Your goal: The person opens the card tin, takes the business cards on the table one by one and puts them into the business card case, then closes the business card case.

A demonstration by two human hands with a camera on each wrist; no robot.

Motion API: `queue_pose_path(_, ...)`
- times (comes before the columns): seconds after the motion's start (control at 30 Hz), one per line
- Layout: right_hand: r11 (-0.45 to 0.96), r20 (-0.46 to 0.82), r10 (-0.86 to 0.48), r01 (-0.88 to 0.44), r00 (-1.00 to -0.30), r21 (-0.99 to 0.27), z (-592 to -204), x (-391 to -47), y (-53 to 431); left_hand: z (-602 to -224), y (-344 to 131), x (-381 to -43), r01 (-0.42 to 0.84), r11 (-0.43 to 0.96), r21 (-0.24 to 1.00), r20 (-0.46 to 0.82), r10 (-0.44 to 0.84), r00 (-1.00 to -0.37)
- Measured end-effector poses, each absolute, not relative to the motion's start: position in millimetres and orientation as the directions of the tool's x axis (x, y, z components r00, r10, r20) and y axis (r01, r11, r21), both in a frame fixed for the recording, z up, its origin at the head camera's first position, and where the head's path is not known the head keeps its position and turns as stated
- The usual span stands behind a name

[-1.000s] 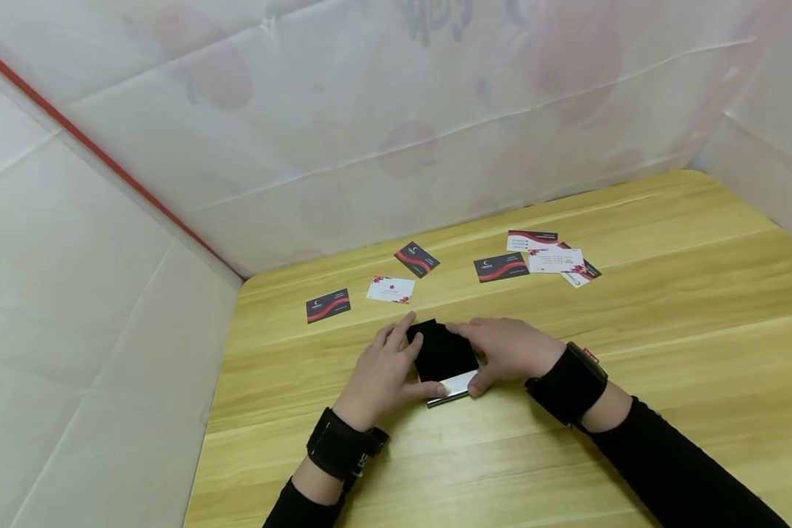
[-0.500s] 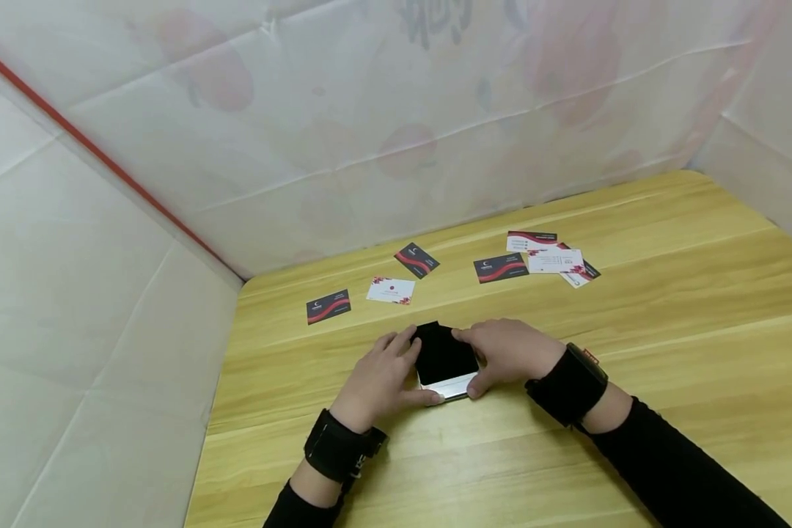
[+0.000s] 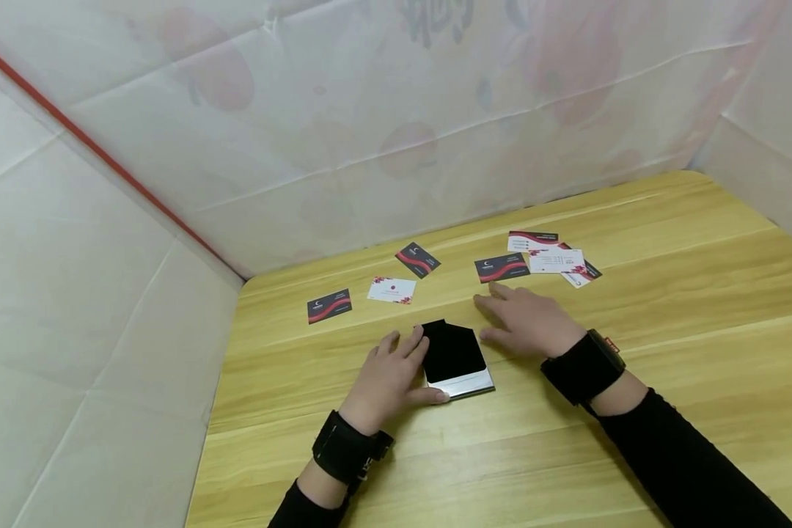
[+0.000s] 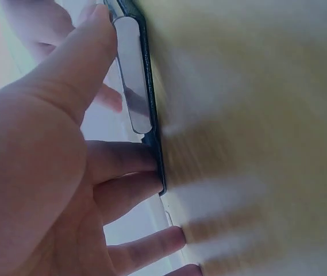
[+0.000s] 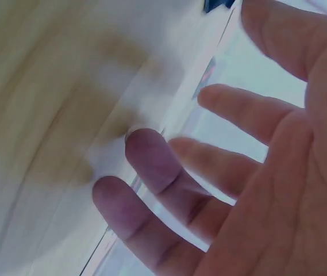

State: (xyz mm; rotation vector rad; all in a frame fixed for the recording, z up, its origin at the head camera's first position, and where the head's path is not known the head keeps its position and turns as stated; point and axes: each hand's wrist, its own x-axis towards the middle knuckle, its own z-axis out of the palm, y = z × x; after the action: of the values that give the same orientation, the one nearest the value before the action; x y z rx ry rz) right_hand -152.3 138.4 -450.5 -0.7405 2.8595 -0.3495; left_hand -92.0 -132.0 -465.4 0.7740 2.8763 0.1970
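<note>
Gripping the flat black case at its left side, the left hand had its thumb at the near left corner, on the silver strip, and its fingers against the left edge; the case lay flat on the wood-grain table, between the two hands, silver end near, black part far. The right hand was spread and held nothing; it was just to the right of the case, apart from it, its foremost fingertip beside the near edge of a dark card with a red wave; could not tell whether that fingertip touched card or table.

Far right of the case: a white floral card overlapped a white card with a dark band and a tilted card. Far left: a left dark card, a white card with red corners and an angled dark card, all lying apart from one another. Both wrists wore black bands, the left band and the right band; pale printed sheeting stood beyond the table's far edge.
</note>
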Motion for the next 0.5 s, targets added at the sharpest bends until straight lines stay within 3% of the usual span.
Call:
queue_pose_path(0.27, 0.874, -0.177, -0.449, -0.39, -0.876, -0.29, -456.3, -163.2, 153.3, -464.4, -131.1, -90.9, 0.479, 0.863, 0.161, -0.13, 0.5, -0.856)
queue_pose_path(0.5, 0.868, -0.142, -0.455, -0.402, -0.879, -0.293, -458.1, -168.4, 159.6, -463.5, -130.8, -91.0, 0.495, 0.856, 0.149, -0.114, 0.512, -0.851)
